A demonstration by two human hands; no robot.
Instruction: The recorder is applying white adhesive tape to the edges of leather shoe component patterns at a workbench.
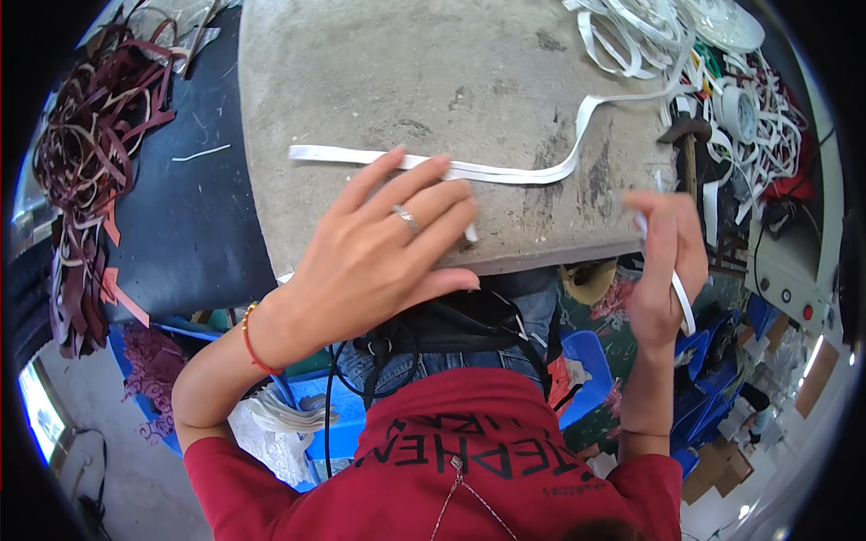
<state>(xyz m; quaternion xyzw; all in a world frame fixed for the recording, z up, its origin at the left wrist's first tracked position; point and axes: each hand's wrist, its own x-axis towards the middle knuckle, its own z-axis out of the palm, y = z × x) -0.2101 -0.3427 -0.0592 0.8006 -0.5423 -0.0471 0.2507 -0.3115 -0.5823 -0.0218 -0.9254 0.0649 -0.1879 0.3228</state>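
A long white strap (514, 176) lies across the grey worktop (433, 81), its end to the left and its other part curving up to the right. My left hand (388, 225) rests over it, palm down, fingers stretched out and fingertips on the strap. A small white end (471, 233) pokes out beneath that hand; what it belongs to is hidden. At the right, just off the worktop's near corner, my right hand (666, 261) is closed on a short white strip (682, 305), whose lower end hangs below the fingers. This hand is slightly blurred.
Coiled white straps (631, 36) lie at the far right, by a roll of tape (738, 113) and tangled white strips (771, 135). Maroon strips (86, 153) pile up on the dark surface (203, 198) at left. A metal hook-like part (684, 131) stands at the worktop's right edge.
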